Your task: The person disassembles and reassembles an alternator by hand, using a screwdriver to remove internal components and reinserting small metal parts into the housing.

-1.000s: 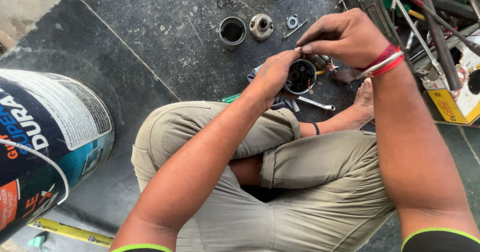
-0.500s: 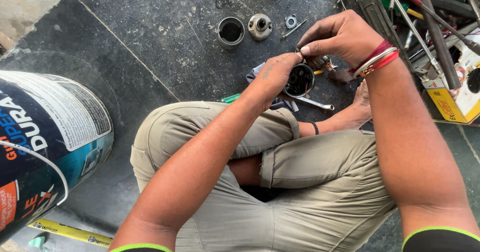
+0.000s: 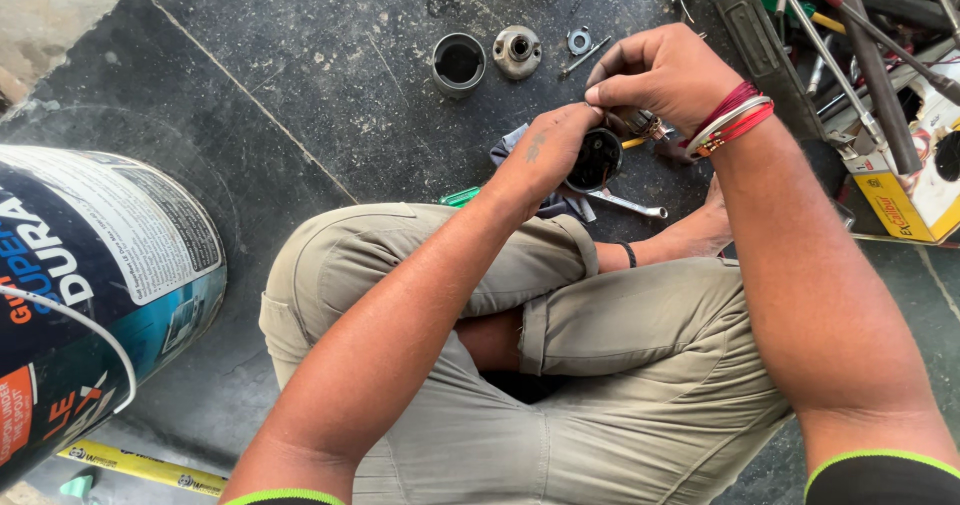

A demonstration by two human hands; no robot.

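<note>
Your left hand (image 3: 545, 155) is wrapped around a dark, round cup-shaped part (image 3: 597, 159), its open mouth turned up toward the camera; the part sits above your crossed knees, just past the khaki trousers (image 3: 560, 365). Your right hand (image 3: 660, 73) is curled narrow, fingertips pinched together at the part's upper rim; whatever they pinch is too small to make out. Red and white bangles (image 3: 735, 120) ring that wrist.

On the dark stone floor (image 3: 300, 85) beyond your hands lie a short metal sleeve (image 3: 458, 64) standing on end, a flanged metal fitting (image 3: 517, 51) just beside it, a small washer (image 3: 579, 40) and a thin pin (image 3: 585, 57). Under your left hand, partly hidden, are a blue-grey cloth (image 3: 510, 150) and a silver spanner (image 3: 630, 204); a green tool handle (image 3: 460, 197) shows at the knee.

To the right, an open toolbox (image 3: 790, 55) crowded with screwdrivers and cables stands close to your right forearm, with a yellow box (image 3: 905, 210) near it. A large paint bucket (image 3: 90, 295) fills the left edge, well apart from the hands, and a yellow strip (image 3: 140, 467) lies below it.
</note>
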